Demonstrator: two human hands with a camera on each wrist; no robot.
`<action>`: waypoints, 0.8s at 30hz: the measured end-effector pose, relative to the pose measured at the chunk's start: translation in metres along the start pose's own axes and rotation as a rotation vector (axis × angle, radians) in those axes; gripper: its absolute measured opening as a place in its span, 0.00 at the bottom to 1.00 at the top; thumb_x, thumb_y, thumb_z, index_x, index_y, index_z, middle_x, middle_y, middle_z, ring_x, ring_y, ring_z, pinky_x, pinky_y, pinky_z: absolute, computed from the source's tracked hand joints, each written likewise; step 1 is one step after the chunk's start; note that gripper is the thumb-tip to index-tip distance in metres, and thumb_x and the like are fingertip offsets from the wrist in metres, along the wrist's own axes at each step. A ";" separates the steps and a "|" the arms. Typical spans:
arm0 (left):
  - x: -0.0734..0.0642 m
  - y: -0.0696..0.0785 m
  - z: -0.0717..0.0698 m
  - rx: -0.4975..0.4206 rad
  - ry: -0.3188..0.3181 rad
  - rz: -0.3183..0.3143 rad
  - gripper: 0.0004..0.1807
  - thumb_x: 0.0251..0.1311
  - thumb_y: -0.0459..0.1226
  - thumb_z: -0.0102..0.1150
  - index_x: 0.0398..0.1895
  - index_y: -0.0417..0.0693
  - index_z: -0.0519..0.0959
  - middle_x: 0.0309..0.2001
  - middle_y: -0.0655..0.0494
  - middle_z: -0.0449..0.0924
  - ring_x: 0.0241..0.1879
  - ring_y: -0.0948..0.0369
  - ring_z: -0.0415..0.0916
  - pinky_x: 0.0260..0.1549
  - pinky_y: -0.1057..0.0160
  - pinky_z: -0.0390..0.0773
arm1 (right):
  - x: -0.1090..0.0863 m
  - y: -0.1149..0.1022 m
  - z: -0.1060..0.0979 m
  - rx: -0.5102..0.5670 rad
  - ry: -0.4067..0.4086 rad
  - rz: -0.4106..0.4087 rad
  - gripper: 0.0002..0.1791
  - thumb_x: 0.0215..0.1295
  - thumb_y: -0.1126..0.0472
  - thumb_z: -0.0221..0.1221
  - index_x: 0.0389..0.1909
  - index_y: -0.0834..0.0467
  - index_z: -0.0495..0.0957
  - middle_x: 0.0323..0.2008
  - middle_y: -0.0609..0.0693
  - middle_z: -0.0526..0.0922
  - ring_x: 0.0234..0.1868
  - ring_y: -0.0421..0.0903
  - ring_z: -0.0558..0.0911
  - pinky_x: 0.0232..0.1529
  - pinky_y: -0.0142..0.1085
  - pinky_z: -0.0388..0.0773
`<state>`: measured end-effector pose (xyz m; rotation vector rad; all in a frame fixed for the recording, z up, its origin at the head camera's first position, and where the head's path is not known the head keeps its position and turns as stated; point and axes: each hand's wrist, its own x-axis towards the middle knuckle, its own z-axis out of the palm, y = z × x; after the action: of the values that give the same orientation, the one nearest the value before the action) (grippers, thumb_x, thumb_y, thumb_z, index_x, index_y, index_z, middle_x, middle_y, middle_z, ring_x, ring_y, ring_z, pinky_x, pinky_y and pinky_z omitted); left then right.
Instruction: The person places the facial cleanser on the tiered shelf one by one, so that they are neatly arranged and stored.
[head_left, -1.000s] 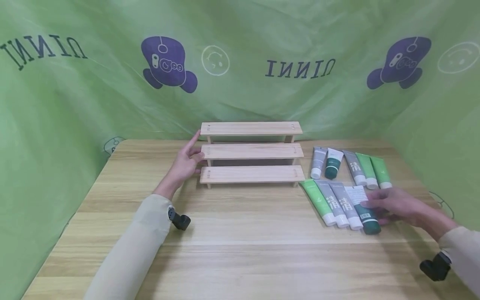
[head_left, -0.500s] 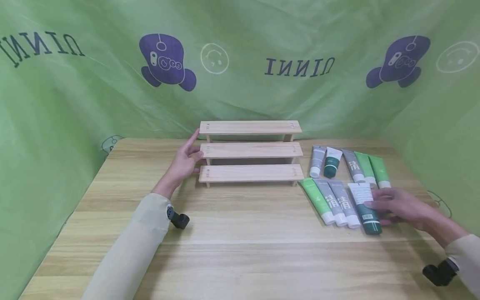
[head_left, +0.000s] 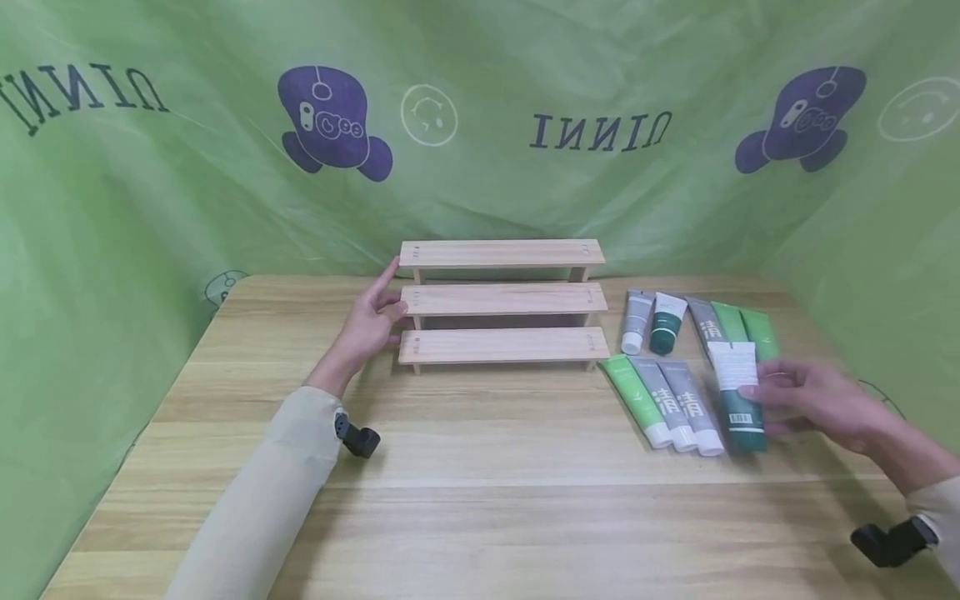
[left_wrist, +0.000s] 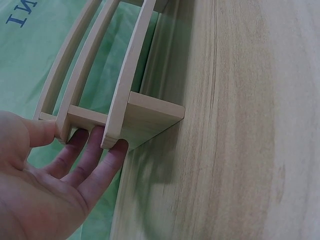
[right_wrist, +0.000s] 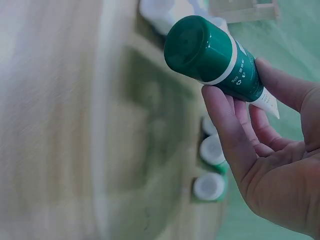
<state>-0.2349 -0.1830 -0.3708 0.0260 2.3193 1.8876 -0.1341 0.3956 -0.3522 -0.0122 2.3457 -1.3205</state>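
At the rack's left end, my left hand [head_left: 365, 327] holds the three-tier wooden display rack [head_left: 504, 299]. In the left wrist view, its thumb lies at the end of the middle board and its other fingers bear against the side panel below. My right hand [head_left: 825, 406] grips a squeeze tube [head_left: 738, 392], white above and dark green at the cap end, between thumb and fingers. That tube is raised over the table, cap down, its green cap [right_wrist: 187, 46] towards the right wrist camera. Left of it lie a bright green tube [head_left: 636, 400] and two grey tubes [head_left: 687, 406] with white caps.
Behind the held tube lie a small grey tube [head_left: 637, 321], a small white-and-green tube [head_left: 667, 323], another grey tube [head_left: 703, 321] and two green tubes [head_left: 761, 333]. A green printed curtain [head_left: 480, 192] hangs behind and beside the wooden table [head_left: 480, 500].
My right hand has lifted the white-and-green tube off the table, away from the row beside it, and tipped it more upright. My left hand stays on the rack.
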 end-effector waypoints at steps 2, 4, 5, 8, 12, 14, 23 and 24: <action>-0.001 0.000 0.000 0.000 0.002 -0.003 0.41 0.76 0.31 0.46 0.79 0.81 0.46 0.72 0.36 0.59 0.61 0.42 0.72 0.51 0.45 0.83 | 0.001 -0.007 0.001 0.000 0.018 -0.008 0.37 0.74 0.63 0.56 0.67 0.82 0.48 0.45 0.56 0.82 0.40 0.48 0.85 0.43 0.47 0.87; -0.001 0.000 0.000 0.007 0.003 -0.003 0.41 0.76 0.31 0.46 0.79 0.81 0.46 0.72 0.35 0.59 0.62 0.41 0.71 0.51 0.44 0.82 | 0.001 -0.013 0.002 -0.007 0.036 -0.019 0.37 0.74 0.63 0.57 0.68 0.82 0.48 0.46 0.57 0.82 0.40 0.46 0.85 0.42 0.46 0.87; -0.001 0.000 0.000 0.008 0.005 -0.003 0.41 0.76 0.31 0.46 0.79 0.81 0.46 0.72 0.36 0.59 0.62 0.41 0.71 0.51 0.45 0.82 | 0.002 -0.017 0.003 -0.008 0.040 -0.025 0.37 0.74 0.63 0.57 0.68 0.81 0.48 0.47 0.57 0.82 0.41 0.45 0.85 0.43 0.46 0.87; -0.002 0.000 0.000 0.014 0.009 0.001 0.41 0.76 0.31 0.46 0.79 0.82 0.46 0.72 0.37 0.61 0.61 0.42 0.72 0.51 0.45 0.83 | 0.004 -0.027 0.009 -0.048 0.071 -0.048 0.37 0.74 0.61 0.58 0.69 0.80 0.50 0.50 0.61 0.80 0.43 0.39 0.83 0.44 0.44 0.87; -0.002 0.000 -0.001 0.031 0.017 0.006 0.41 0.76 0.31 0.46 0.79 0.82 0.46 0.71 0.38 0.63 0.60 0.42 0.73 0.50 0.46 0.83 | 0.010 -0.041 0.020 -0.045 0.094 -0.080 0.36 0.73 0.60 0.59 0.68 0.78 0.53 0.55 0.67 0.76 0.44 0.40 0.83 0.45 0.44 0.87; -0.002 -0.001 -0.001 0.039 0.019 0.008 0.41 0.76 0.31 0.45 0.79 0.82 0.46 0.71 0.38 0.64 0.60 0.42 0.73 0.50 0.45 0.83 | 0.013 -0.048 0.026 -0.089 0.109 -0.094 0.37 0.73 0.57 0.60 0.68 0.76 0.55 0.57 0.69 0.74 0.45 0.38 0.82 0.44 0.40 0.87; -0.003 0.000 0.001 0.036 0.019 0.016 0.41 0.76 0.31 0.45 0.79 0.82 0.46 0.71 0.37 0.63 0.59 0.43 0.74 0.49 0.45 0.83 | 0.026 -0.081 0.051 -0.042 0.140 -0.148 0.32 0.71 0.53 0.63 0.63 0.70 0.61 0.55 0.65 0.78 0.46 0.39 0.83 0.46 0.42 0.86; -0.003 0.000 0.001 0.033 0.017 0.021 0.41 0.75 0.30 0.46 0.79 0.82 0.46 0.71 0.37 0.63 0.58 0.43 0.75 0.49 0.45 0.83 | 0.028 -0.084 0.054 -0.012 0.134 -0.160 0.31 0.71 0.55 0.63 0.62 0.70 0.62 0.53 0.64 0.78 0.45 0.40 0.84 0.47 0.44 0.86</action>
<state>-0.2319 -0.1821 -0.3709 0.0381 2.3703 1.8658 -0.1557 0.2999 -0.3184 -0.1211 2.5100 -1.4228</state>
